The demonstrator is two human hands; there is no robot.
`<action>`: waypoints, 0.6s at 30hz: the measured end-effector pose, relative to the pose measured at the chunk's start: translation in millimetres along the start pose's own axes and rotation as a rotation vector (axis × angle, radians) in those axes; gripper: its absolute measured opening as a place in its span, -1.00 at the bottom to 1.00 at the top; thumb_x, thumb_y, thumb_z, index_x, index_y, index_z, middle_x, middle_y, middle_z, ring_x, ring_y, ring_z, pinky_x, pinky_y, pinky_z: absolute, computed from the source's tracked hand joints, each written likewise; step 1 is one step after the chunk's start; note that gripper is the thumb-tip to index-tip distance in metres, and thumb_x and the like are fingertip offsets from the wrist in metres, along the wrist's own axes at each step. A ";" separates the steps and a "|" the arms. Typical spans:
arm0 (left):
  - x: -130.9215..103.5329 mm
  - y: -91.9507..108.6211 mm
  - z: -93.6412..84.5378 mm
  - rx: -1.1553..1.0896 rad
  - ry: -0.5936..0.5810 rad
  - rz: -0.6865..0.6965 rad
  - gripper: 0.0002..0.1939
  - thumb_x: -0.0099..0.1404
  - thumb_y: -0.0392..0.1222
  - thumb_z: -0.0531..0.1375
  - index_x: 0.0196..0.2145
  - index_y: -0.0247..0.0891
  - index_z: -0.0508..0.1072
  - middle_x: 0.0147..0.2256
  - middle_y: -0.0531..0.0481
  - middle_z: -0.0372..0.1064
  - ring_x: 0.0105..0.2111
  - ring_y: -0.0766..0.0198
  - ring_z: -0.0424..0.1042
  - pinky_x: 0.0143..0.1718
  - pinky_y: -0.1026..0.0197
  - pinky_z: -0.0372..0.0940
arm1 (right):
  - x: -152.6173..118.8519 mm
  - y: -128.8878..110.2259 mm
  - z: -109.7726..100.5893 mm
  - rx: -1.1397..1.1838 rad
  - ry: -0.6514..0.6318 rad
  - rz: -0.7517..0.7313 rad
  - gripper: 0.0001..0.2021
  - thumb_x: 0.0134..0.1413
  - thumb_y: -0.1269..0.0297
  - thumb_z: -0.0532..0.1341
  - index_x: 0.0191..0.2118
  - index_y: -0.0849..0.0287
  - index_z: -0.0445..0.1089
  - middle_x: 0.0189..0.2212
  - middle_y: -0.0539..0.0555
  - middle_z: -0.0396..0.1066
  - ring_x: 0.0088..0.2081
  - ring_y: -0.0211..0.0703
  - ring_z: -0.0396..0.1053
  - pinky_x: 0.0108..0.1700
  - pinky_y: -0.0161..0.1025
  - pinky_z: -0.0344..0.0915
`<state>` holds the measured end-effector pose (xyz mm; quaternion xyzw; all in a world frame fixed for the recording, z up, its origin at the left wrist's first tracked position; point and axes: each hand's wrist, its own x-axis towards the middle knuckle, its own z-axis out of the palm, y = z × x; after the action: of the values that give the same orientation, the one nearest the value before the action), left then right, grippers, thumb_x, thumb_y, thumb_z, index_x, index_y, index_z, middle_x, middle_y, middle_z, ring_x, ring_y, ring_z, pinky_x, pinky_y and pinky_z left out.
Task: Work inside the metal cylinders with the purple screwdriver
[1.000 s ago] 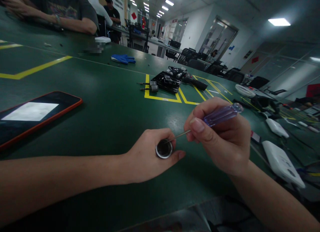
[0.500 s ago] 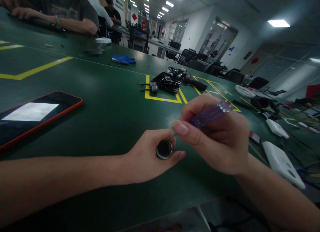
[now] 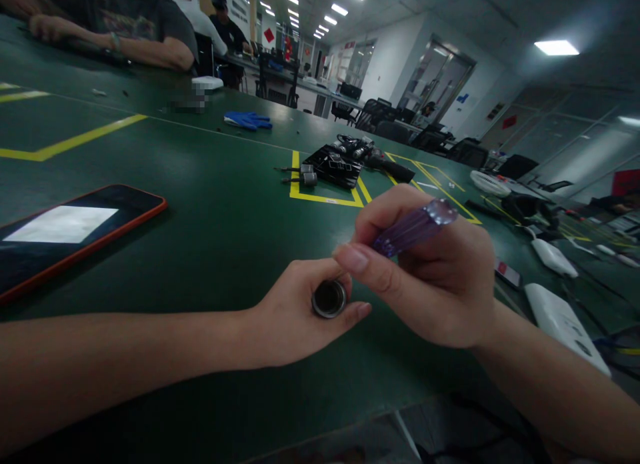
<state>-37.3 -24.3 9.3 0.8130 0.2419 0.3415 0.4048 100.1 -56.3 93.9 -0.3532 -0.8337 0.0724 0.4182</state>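
Note:
My left hand [image 3: 295,317] is closed around a round metal tube [image 3: 330,299] whose dark open end faces me. In my right hand [image 3: 425,277] is a screwdriver [image 3: 415,229] with a clear purple handle, pinched between thumb and fingers. Its handle slants up to the right, while its tip end points down toward the tube. My right thumb and fingertips are close above the left hand. The screwdriver's tip is hidden behind my fingers, so I cannot tell what it touches.
A phone [image 3: 85,231] in a red case lies at left. Beyond my hands are small metal parts [image 3: 307,179], a black bag [image 3: 335,164] and a blue glove [image 3: 247,121]. White devices [image 3: 565,324] and cables are at right. Another person's arm [image 3: 145,51] rests across the table.
My right hand has shifted slightly left with the screwdriver, closer to the tube. My left hand and the tube have stayed in place.

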 end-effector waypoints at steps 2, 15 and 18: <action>0.7 0.5 -0.8 0.000 0.008 -0.002 -0.84 0.11 -0.13 0.16 -0.45 -0.29 0.32 -0.49 0.03 0.34 -0.46 0.31 0.35 -0.47 0.32 0.29 | -0.9 0.8 -0.4 -0.002 -0.012 -0.024 -0.88 0.03 0.32 0.21 -0.43 0.14 0.24 -0.55 -0.08 0.25 -0.53 -0.37 0.21 -0.51 -0.36 0.18; 0.0 1.4 -0.6 0.018 0.001 0.034 -0.85 0.16 -0.13 0.13 -0.38 -0.28 0.33 -0.50 0.07 0.30 -0.53 0.37 0.29 -0.50 0.34 0.26 | -0.2 1.1 -4.3 -0.001 -0.033 -0.096 -0.88 0.03 0.33 0.22 -0.44 0.14 0.23 -0.56 -0.07 0.26 -0.52 -0.34 0.25 -0.50 -0.34 0.22; 0.5 2.2 -0.7 0.006 0.019 0.012 -0.83 0.13 -0.12 0.16 -0.39 -0.28 0.36 -0.50 0.07 0.31 -0.53 0.37 0.30 -0.50 0.34 0.28 | -1.8 1.7 -3.8 0.002 -0.035 -0.097 -0.89 0.02 0.32 0.22 -0.43 0.14 0.24 -0.55 -0.07 0.27 -0.52 -0.34 0.25 -0.50 -0.35 0.22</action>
<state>-37.2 -24.9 11.6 0.8123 0.2416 0.3512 0.3981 104.6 -56.9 94.5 -0.3105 -0.8571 0.0592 0.4068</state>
